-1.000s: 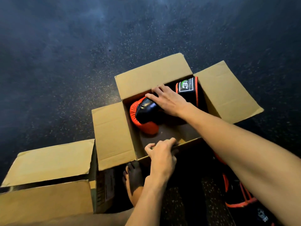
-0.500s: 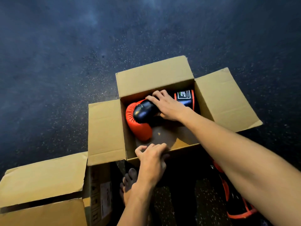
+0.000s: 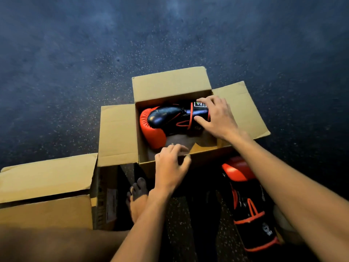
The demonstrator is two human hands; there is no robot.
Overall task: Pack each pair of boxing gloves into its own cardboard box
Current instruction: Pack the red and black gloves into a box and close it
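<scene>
one glove in the open box, its mate on the floor

landmark: the open cardboard box [image 3: 117, 135] with its flaps spread out, standing on the dark speckled floor [image 3: 75, 63]; to the left of the box and nearer the person, a second cardboard box [image 3: 45, 186], its top flaps partly down, its corner just beside the open box's left flap; just below the open box, a bare foot [image 3: 137, 201] on the floor; the left hand [image 3: 170, 167] sits on the box's near wall, fingers curled over the rim, so this grip is clasped on the edge of the box; inside the box, along its far wall, a red and black boxing glove [image 3: 160, 123] lies on its side, padded end toward the left wall, cuff toward the right; the right hand [image 3: 217, 116] reaches in from the right, fingers and thumb closed around the cuff, so this grip is holding the glove; below and right of the box, under the right forearm, a second red and black glove [image 3: 245, 203] lies on the floor outside the box, close to its near right corner
</scene>
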